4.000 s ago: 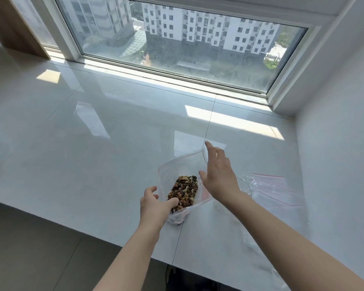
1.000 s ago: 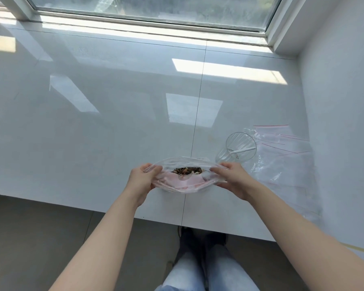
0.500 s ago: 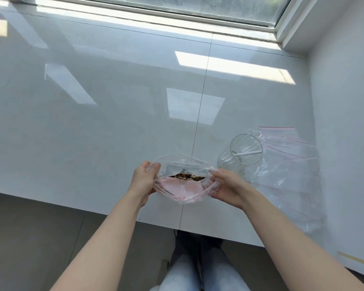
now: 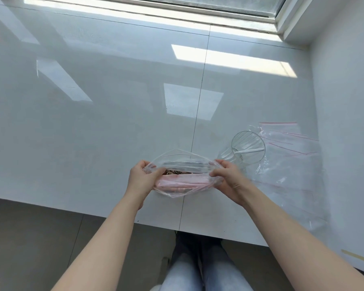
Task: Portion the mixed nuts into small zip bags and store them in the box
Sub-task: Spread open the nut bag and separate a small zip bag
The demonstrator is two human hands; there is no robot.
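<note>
Hands on the big bag, one at each end of its mouth. Left hand (image 4: 140,179) pinched the left corner, fingers curled round the plastic; right hand (image 4: 227,177) did the same on the right. Bag (image 4: 182,181) sat near the front edge of the white counter (image 4: 93,122), mouth stretched wide but shallow, nuts (image 4: 172,172) just visible inside. Clear cup (image 4: 248,150) with a white spoon (image 4: 248,151) in it stood just beside the right hand, on a pile of small zip bags (image 4: 290,148). No box in sight. My read: opening step, no portioning begun yet. Next move needs one hand freed for the spoon and the mouth held open.
</note>
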